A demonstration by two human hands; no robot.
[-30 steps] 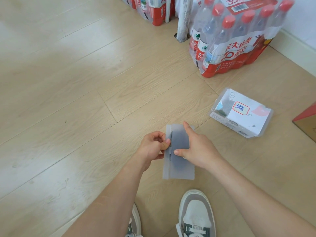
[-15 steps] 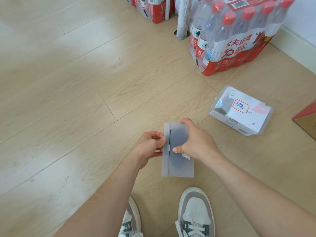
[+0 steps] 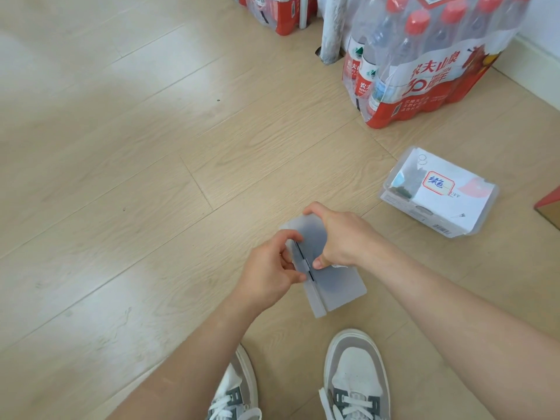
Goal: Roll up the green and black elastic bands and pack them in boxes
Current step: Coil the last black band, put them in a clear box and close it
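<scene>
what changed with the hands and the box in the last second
The right hand went from a straight finger on the lid to curling over the far end of the frosted box, whose near end swung right. The left hand stays pinching its seam; labelled box unmoved.

Hands (image 3: 269,274) (image 3: 342,237) on frosted, seemingly closed box (image 3: 342,294)

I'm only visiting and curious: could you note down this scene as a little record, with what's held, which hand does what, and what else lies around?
Setting: wooden floor, seen from above
Held item: frosted box, in both hands
Left hand: pinches the box's clasp edge
Right hand: grips the box from above
Contents: a dark shape shows through the lid
Other box: clear labelled box, on the floor to the right
Nearby: pack of water bottles; the person's shoes
</scene>
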